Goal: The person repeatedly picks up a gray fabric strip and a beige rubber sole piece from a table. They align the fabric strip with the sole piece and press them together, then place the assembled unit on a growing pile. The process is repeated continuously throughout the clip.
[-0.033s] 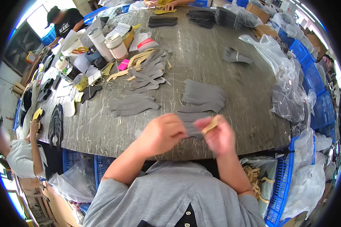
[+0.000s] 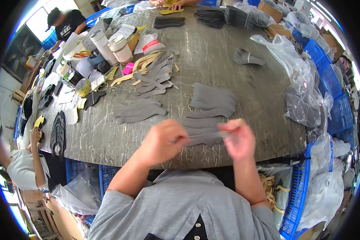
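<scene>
Near the front edge of the table [image 2: 268, 132], my left hand [image 2: 164, 141] is closed with its fingers curled in. What it holds, if anything, is blurred. My right hand [image 2: 241, 140] pinches thumb against fingers, and a small blurred greyish bit shows by the fingertips. Between and just behind both hands lie several grey flat shoe pieces [image 2: 202, 131] with small holes, overlapping in rows. Behind them sits a neat stack of the same grey pieces [image 2: 213, 96]. Left of that is a fanned pile of grey pieces [image 2: 140, 111].
Loose grey and tan strips [image 2: 154, 78] heap up left of centre, beside white bottles [image 2: 120, 48] and a tape roll [image 2: 83, 87]. A banded grey bundle [image 2: 248, 58] lies far right. Plastic bags [image 2: 304, 96] and blue crates [image 2: 342, 114] line the right edge. Co-workers sit left and across.
The tan strip seen in my right hand earlier no longer shows. My hands have drawn slightly apart: the left a little leftward, the right a little rightward.
</scene>
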`<state>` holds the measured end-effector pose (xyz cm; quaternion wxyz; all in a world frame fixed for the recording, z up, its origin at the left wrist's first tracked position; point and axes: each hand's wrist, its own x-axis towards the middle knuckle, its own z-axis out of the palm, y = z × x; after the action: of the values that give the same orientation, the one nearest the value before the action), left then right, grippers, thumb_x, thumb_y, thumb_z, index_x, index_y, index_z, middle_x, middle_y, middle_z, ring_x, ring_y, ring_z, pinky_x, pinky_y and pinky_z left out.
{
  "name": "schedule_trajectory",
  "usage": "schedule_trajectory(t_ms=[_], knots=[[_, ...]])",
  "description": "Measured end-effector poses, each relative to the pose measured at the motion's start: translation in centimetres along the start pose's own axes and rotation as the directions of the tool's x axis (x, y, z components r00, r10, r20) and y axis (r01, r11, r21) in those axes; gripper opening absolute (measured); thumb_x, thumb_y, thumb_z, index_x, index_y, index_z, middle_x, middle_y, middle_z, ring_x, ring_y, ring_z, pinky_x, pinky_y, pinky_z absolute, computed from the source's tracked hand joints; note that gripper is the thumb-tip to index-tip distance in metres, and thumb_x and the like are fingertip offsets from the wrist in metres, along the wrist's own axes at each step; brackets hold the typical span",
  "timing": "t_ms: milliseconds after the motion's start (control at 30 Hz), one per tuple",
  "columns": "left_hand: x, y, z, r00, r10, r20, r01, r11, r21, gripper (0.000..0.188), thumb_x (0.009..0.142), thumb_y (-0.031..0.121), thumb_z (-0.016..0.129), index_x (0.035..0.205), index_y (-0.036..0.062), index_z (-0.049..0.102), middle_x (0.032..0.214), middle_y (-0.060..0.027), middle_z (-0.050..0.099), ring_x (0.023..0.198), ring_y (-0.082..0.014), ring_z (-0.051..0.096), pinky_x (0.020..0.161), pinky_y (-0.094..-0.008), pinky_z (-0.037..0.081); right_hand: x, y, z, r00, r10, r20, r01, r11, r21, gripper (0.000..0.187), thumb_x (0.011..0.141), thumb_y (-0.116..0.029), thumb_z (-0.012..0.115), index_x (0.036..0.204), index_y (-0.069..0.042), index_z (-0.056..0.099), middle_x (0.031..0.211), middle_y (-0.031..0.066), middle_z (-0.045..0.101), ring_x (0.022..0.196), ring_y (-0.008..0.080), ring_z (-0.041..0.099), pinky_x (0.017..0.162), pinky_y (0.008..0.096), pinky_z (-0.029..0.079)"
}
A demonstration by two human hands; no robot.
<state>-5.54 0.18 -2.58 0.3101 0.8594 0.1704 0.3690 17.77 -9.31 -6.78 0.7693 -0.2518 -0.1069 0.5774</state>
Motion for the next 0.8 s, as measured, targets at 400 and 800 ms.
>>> schedule_trajectory(t_ms=[400, 800], knots=[[-5.7, -3.2, 0.6, 0.629, -0.767, 0.127, 0.777, 0.617, -0.124, 0.009, 0.08, 0.007, 0.074, 0.082, -0.0012, 0.071, 0.066, -0.0001, 0.063, 0.061, -0.0051, 0.053, 0.055, -0.022, 0.042, -2.0, 1.0, -5.2, 0.988, 0.155, -0.008, -0.119, 0.723, -0.681, 0.02, 0.087, -0.005, 0.07, 0.099, -0.007, 0.054, 0.081, -0.0024, 0.054, 0.066, 0.0042, 0.048, 0.058, 0.0193, 0.04], [-6.2, -4.9, 1.5, 0.54, -0.833, 0.118, 0.826, 0.552, 0.115, 0.019, 0.078, 0.017, 0.074, 0.085, -0.0008, 0.072, 0.068, -0.0101, 0.066, 0.062, -0.0152, 0.06, 0.06, -0.0309, 0.048, -0.8, 4.0, -5.8, 0.995, -0.078, 0.065, 0.083, 0.256, -0.963, 0.015, 0.082, 0.004, 0.069, 0.086, -0.002, 0.056, 0.072, -0.0031, 0.054, 0.065, 0.0023, 0.047, 0.057, 0.0204, 0.04]])
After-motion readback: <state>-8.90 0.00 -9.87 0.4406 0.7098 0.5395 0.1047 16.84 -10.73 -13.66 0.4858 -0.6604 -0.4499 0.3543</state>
